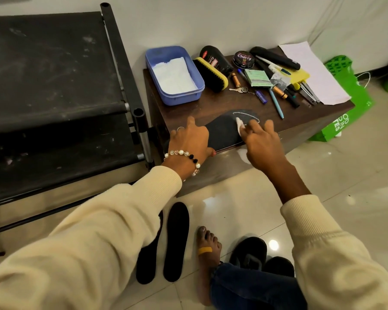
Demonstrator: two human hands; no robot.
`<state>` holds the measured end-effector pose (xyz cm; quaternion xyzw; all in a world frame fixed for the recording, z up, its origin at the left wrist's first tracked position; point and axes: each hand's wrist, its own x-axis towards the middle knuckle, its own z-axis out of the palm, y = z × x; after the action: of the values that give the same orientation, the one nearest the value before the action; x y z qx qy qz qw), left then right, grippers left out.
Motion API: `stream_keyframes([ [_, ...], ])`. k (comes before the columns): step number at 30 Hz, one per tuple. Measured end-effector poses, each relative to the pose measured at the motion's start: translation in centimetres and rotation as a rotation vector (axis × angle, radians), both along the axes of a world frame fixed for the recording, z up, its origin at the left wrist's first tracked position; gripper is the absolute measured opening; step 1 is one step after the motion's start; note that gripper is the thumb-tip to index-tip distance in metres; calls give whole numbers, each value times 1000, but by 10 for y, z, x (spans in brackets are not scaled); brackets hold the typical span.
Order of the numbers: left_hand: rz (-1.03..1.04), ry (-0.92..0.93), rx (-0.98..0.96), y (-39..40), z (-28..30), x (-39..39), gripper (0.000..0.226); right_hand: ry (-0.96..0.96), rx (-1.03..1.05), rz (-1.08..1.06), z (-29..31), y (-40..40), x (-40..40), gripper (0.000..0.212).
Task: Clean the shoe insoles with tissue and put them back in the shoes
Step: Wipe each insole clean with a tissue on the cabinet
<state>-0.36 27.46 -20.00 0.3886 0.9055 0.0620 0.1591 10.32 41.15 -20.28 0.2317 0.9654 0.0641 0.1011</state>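
Cream ribbed-cuff sleeves; pearl-and-black bead bracelet, ring on left hand; blue jeans.

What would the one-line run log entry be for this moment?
phase: wiping | left hand: presses black foam insole on brown wooden table | right hand: pinches white tissue on insole | two black insoles on floor

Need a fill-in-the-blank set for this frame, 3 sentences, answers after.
1. The right hand wipes the insole on the table with a piece of ____.
2. The blue tub holding the spare tissue stands to the ____ of the yellow-backed brush.
3. Two more insoles lie on the ____.

Missing words: tissue; left; floor
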Motion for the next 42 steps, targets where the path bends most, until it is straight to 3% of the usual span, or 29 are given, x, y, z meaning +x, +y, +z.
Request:
stream_keyframes([
  [7,10,7,1,2,-2,0,49,2,-69,94,-1,-21,2,47],
  [13,10,-3,3,2,-1,0,52,2,-16,-10,1,-9,14,50],
  [18,22,-17,12,3,0,0,49,-26,-100,111,-1,-31,9,50],
  [34,27,-53,48,2,4,0,51,76,33,-135,-4,7,6,40],
  [38,30,-61,45,3,4,1,51,57,-34,-94,-8,-6,-1,32],
  [42,30,-61,47,2,5,1,50,59,-25,-102,-7,2,1,40],
])
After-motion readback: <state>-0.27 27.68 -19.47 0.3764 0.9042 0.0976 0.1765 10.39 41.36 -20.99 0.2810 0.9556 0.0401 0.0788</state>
